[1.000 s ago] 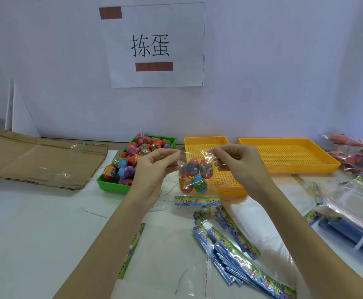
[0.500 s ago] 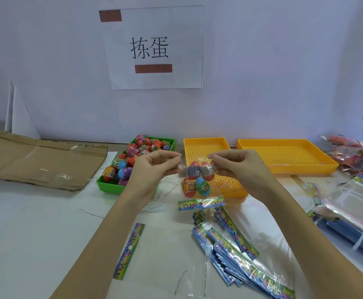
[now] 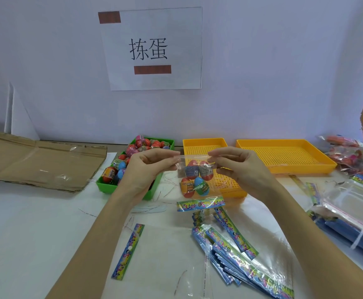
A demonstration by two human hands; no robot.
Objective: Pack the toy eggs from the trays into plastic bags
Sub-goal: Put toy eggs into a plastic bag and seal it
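Observation:
A clear plastic bag (image 3: pixel 210 190) hangs upside down above the table, its colourful header strip (image 3: pixel 200 203) at the bottom. Inside it sit several toy eggs (image 3: pixel 195 176), red, orange and blue-green. My left hand (image 3: pixel 148 169) pinches the bag's upper left edge. My right hand (image 3: pixel 238 167) pinches the upper right edge. Behind my left hand stands a green tray (image 3: pixel 107 186) full of loose toy eggs (image 3: pixel 137 147).
Two yellow perforated trays, the near one (image 3: pixel 204 145) and the wide one (image 3: pixel 284 158), stand at the back. Flat bags (image 3: pixel 236 247) lie fanned below my hands, one (image 3: pixel 128 251) lies apart at left. Filled bags (image 3: pixel 353 156) and a bag stack (image 3: pixel 353 212) are at right. Flattened cardboard (image 3: pixel 36 160) lies left.
My two hands have come slightly closer together along the bag's top edge. The bag with its eggs hangs in about the same place.

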